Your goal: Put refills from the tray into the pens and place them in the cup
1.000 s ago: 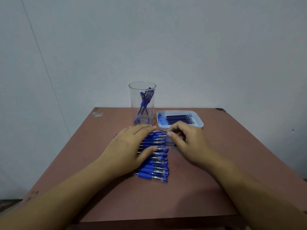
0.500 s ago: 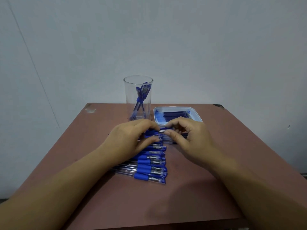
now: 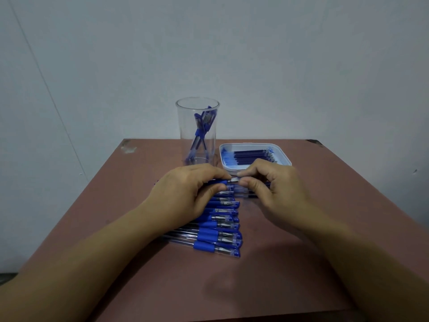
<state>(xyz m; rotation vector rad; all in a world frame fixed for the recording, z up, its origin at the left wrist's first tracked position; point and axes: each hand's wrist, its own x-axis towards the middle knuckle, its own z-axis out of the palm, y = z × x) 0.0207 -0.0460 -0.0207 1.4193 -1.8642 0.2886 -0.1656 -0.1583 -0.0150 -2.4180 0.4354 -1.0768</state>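
Note:
A row of several clear pens with blue grips lies across the middle of the brown table. My left hand grips the blue barrel of one pen at the row's far end. My right hand pinches that pen's silver tip between thumb and forefinger. Behind them a white tray holds several dark blue refills. A tall clear cup to the tray's left holds a few pens.
The table backs onto a plain pale wall. A chipped patch marks the table's far left corner.
Both hands closed in on the far pen of the row and lifted it slightly. The left hand went from lying flat on the pens to gripping one.

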